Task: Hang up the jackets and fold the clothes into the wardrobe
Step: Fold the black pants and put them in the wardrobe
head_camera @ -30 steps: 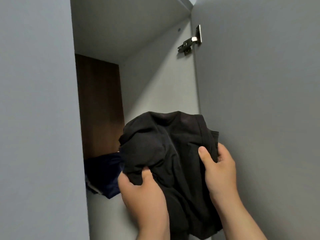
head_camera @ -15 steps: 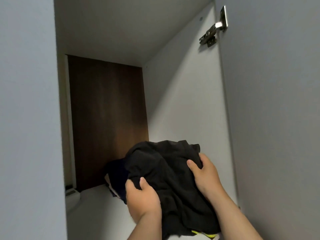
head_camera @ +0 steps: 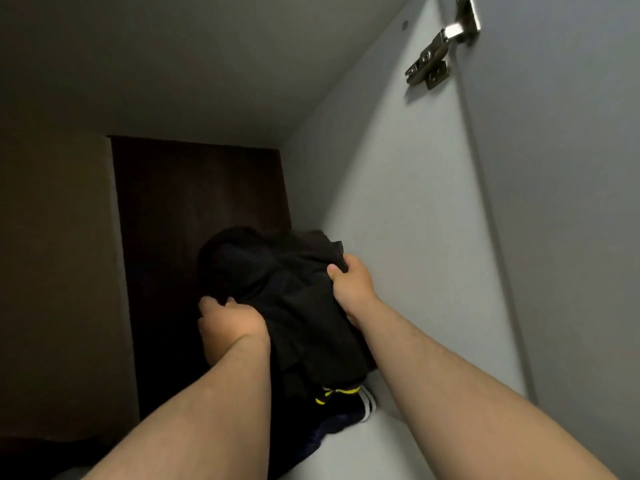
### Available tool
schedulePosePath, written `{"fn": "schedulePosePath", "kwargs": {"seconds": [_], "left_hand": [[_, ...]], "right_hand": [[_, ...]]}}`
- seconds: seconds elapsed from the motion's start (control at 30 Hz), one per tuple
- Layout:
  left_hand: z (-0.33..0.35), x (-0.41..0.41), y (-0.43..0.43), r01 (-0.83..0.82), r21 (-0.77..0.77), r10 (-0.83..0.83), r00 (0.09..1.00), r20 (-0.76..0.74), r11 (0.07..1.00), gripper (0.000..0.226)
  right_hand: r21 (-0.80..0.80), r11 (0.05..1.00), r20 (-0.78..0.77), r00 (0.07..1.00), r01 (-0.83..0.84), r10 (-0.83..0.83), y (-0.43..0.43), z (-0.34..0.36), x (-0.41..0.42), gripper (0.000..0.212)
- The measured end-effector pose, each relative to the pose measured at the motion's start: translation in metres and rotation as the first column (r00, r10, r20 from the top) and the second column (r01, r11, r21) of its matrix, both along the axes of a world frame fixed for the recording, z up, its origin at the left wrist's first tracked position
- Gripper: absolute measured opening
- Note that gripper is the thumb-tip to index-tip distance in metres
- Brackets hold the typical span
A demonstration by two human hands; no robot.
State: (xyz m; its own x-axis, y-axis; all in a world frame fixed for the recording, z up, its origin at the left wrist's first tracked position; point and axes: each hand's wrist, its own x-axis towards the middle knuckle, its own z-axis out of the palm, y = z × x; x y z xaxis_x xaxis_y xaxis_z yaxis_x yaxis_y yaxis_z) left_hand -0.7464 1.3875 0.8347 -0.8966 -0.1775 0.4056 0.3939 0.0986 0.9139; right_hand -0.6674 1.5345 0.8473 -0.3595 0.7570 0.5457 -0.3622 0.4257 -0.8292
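Observation:
A bundled black garment sits deep on the upper wardrobe shelf, on top of a dark navy garment with yellow and white trim. My left hand grips the bundle's left lower edge with curled fingers. On the right upper edge, my right hand grips the cloth, thumb on top. Both forearms reach into the compartment.
The compartment has a pale right side wall, a dark wooden back panel and a low ceiling. A metal hinge holds the open door at the right. The left part is dim.
Both hands have pushed the black bundle further into the compartment, onto the navy garment. The view has moved closer and deeper inside the wardrobe.

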Motion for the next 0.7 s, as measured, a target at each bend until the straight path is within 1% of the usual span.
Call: {"fn": "schedulePosePath", "kwargs": {"seconds": [0.07, 0.17, 0.23, 0.27, 0.3, 0.33, 0.37, 0.4, 0.43, 0.47, 0.5, 0.53, 0.57, 0.6, 0.63, 0.67, 0.7], "left_hand": [[-0.012, -0.018, 0.006, 0.023, -0.023, -0.021, 0.995, 0.099, 0.999, 0.035], [0.0, -0.05, 0.023, 0.087, -0.162, -0.059, 0.984, 0.165, 0.983, 0.035], [-0.001, -0.054, 0.03, 0.062, -0.287, -0.002, 0.979, 0.204, 0.956, 0.041], [-0.018, -0.057, 0.023, 0.038, -0.386, 0.062, 0.967, 0.245, 0.922, 0.049], [-0.031, -0.057, 0.018, 0.019, -0.489, 0.106, 0.968, 0.227, 0.872, 0.058], [-0.045, -0.058, 0.012, 0.013, -0.592, 0.098, 0.983, 0.155, 0.806, 0.066], [-0.059, -0.06, 0.007, -0.009, -0.725, 0.057, 0.998, 0.041, 0.689, 0.069], [-0.068, -0.062, 0.007, 0.005, -0.819, -0.042, 0.999, -0.024, 0.573, 0.068], [-0.07, -0.065, 0.009, 0.049, -0.866, -0.147, 0.989, -0.029, 0.497, 0.066], [-0.07, -0.064, 0.013, 0.135, -0.887, -0.22, 0.975, 0.038, 0.442, 0.064], [-0.07, -0.065, 0.014, 0.212, -0.897, -0.243, 0.962, 0.122, 0.389, 0.064], [-0.074, -0.065, 0.016, 0.26, -0.901, -0.237, 0.954, 0.184, 0.348, 0.065], [-0.081, -0.065, 0.016, 0.266, -0.909, -0.201, 0.957, 0.209, 0.32, 0.067], [-0.091, -0.064, 0.015, 0.242, -0.92, -0.151, 0.967, 0.204, 0.308, 0.068], [-0.1, -0.064, 0.014, 0.219, -0.922, -0.104, 0.975, 0.196, 0.32, 0.07], [-0.109, -0.064, 0.013, 0.213, -0.916, -0.069, 0.977, 0.201, 0.341, 0.073], [-0.117, -0.064, 0.013, 0.218, -0.905, -0.05, 0.975, 0.215, 0.364, 0.075]], "right_hand": [[-0.014, 1.0, 0.095, 0.995, -0.013, 0.014, 0.014, -0.012, -0.027, 0.016], [0.024, 0.998, 0.2, 0.978, 0.052, -0.056, 0.033, -0.03, -0.061, 0.013], [0.058, 0.987, 0.247, 0.955, 0.152, -0.161, 0.047, -0.036, -0.062, 0.015], [0.108, 0.981, 0.322, 0.928, 0.161, -0.188, 0.047, -0.055, -0.071, 0.012], [0.163, 0.968, 0.378, 0.894, 0.19, -0.239, 0.049, -0.066, -0.072, 0.011], [0.232, 0.949, 0.437, 0.849, 0.213, -0.298, 0.05, -0.077, -0.073, 0.013], [0.315, 0.921, 0.503, 0.783, 0.228, -0.366, 0.049, -0.087, -0.077, 0.019], [0.428, 0.871, 0.551, 0.693, 0.243, -0.464, 0.046, -0.093, -0.079, 0.027], [0.557, 0.797, 0.54, 0.627, 0.233, -0.561, 0.043, -0.091, -0.083, 0.032], [0.687, 0.696, 0.47, 0.603, 0.208, -0.644, 0.04, -0.084, -0.087, 0.036], [0.796, 0.586, 0.37, 0.645, 0.15, -0.668, 0.033, -0.076, -0.091, 0.039], [0.862, 0.505, 0.328, 0.703, 0.05, -0.631, 0.027, -0.07, -0.093, 0.043], [0.885, 0.46, 0.361, 0.731, -0.072, -0.58, 0.024, -0.069, -0.095, 0.047], [0.869, 0.46, 0.439, 0.712, -0.181, -0.549, 0.025, -0.075, -0.097, 0.051], [0.82, 0.5, 0.546, 0.645, -0.279, -0.535, 0.03, -0.084, -0.097, 0.055], [0.743, 0.568, 0.655, 0.557, -0.354, -0.511, 0.037, -0.098, -0.096, 0.058], [0.669, 0.629, 0.733, 0.488, -0.395, -0.474, 0.045, -0.112, -0.097, 0.06]]}}
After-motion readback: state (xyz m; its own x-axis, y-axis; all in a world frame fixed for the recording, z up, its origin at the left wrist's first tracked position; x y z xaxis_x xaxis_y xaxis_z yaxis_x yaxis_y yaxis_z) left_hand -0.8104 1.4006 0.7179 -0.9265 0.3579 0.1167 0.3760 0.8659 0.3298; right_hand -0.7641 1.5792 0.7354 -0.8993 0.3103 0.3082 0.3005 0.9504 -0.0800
